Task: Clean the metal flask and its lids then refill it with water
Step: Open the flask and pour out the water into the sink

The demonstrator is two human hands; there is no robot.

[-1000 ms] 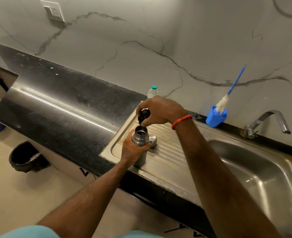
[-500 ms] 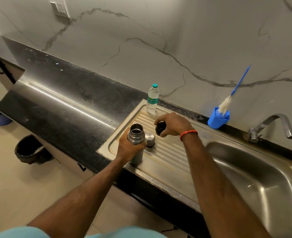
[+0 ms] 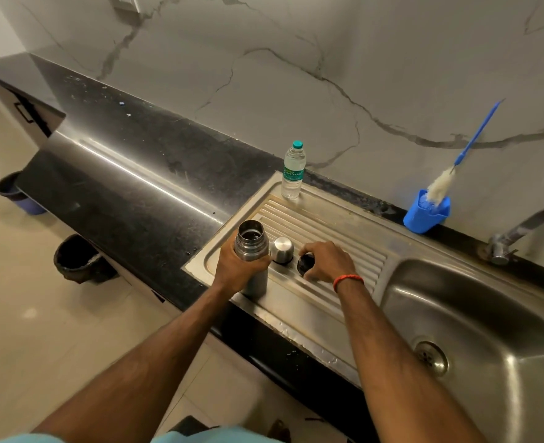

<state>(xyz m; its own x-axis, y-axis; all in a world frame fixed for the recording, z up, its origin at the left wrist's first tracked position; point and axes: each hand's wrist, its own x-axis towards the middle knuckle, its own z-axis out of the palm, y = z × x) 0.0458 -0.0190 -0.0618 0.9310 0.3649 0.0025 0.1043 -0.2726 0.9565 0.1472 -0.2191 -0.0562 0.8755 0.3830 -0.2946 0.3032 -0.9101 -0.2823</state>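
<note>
An open metal flask stands upright on the ribbed steel drainboard of a kitchen sink, its mouth uncovered, with the person's left hand wrapped around its body below the threaded neck. Just beside it to the right sits the steel cap, dome up on the drainboard. Next along, the right hand, a red thread band at the wrist, curls its fingers over the black inner lid, holding it down at the ribbed surface. At the drainboard's far corner stands a sealed plastic water bottle with a green cap. Farther right, against the marble-patterned wall, a blue holder carries a white-bristled bottle brush with a long blue handle. The tap reaches over the steel basin; black countertop stretches away to the left.
</note>
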